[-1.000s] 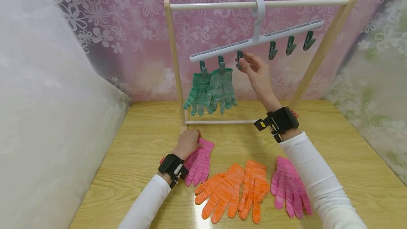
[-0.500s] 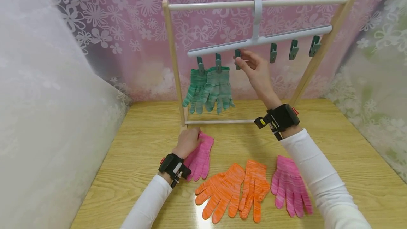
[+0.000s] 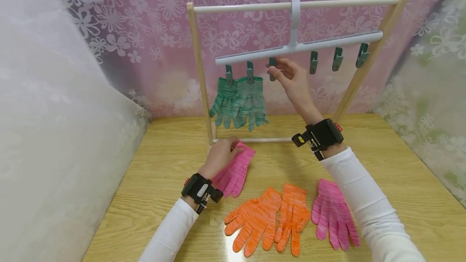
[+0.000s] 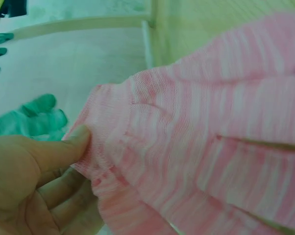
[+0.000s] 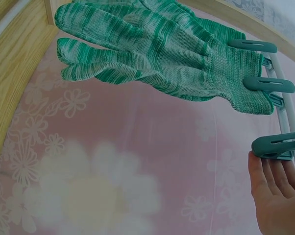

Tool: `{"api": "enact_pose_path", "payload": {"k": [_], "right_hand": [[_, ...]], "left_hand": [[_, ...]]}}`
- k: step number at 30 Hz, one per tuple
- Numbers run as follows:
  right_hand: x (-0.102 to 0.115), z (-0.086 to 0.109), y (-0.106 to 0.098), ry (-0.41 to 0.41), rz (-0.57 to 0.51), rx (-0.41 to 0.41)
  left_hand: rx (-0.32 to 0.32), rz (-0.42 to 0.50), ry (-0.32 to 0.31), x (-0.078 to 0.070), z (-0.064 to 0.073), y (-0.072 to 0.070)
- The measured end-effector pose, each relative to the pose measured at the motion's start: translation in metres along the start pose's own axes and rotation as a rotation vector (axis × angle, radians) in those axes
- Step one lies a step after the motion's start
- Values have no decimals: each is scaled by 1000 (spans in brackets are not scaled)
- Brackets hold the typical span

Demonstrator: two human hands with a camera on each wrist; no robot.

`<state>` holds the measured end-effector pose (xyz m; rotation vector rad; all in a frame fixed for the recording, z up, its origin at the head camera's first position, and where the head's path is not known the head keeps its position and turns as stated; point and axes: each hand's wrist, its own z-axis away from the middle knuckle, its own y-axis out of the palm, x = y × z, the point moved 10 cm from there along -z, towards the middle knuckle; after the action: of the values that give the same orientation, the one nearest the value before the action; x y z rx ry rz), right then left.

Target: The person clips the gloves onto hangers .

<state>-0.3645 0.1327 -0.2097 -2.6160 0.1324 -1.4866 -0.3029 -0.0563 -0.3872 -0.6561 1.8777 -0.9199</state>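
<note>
A pink knit glove [image 3: 236, 171] dangles fingers-down from my left hand [image 3: 219, 157], whose thumb and fingers pinch its cuff; the left wrist view shows the striped pink cuff [image 4: 108, 122] between them. Higher up, my right hand [image 3: 294, 84] pinches a dark green clip [image 3: 272, 69], third from the left on the white hanger [image 3: 255, 54]. In the right wrist view that clip [image 5: 277, 144] has no glove in it. Two green gloves [image 3: 251, 102] hang from the two clips to its left.
Two orange gloves [image 3: 256, 219] and another pink glove [image 3: 333, 215] lie on the wooden table [image 3: 153, 213]. The hanger hooks over the rack's top rail [image 3: 244, 8] and tilts, left end lower. Several bare clips [image 3: 337, 59] hang on its right half. A lower bar [image 3: 269, 140] crosses behind.
My left hand has moved up and right, raising the pink glove with it. The hanger has swivelled and tilted a little, while my right hand stays at the same clip.
</note>
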Motion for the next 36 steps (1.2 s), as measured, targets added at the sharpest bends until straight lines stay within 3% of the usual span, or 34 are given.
{"api": "enact_pose_path", "payload": {"k": [7, 13, 19, 26, 36], "right_hand": [[2, 0, 1, -15, -5, 10], [4, 0, 2, -14, 9, 21], [6, 0, 2, -33, 58, 20], [5, -1, 2, -32, 29, -6], [11, 1, 0, -55, 28, -62]], "left_hand": [[-51, 43, 114, -37, -13, -21], [-117, 95, 160, -56, -24, -39], [-163, 179, 160, -65, -34, -49], [-197, 249, 148, -72, -45, -55], [-319, 319, 145, -83, -67, -77]]}}
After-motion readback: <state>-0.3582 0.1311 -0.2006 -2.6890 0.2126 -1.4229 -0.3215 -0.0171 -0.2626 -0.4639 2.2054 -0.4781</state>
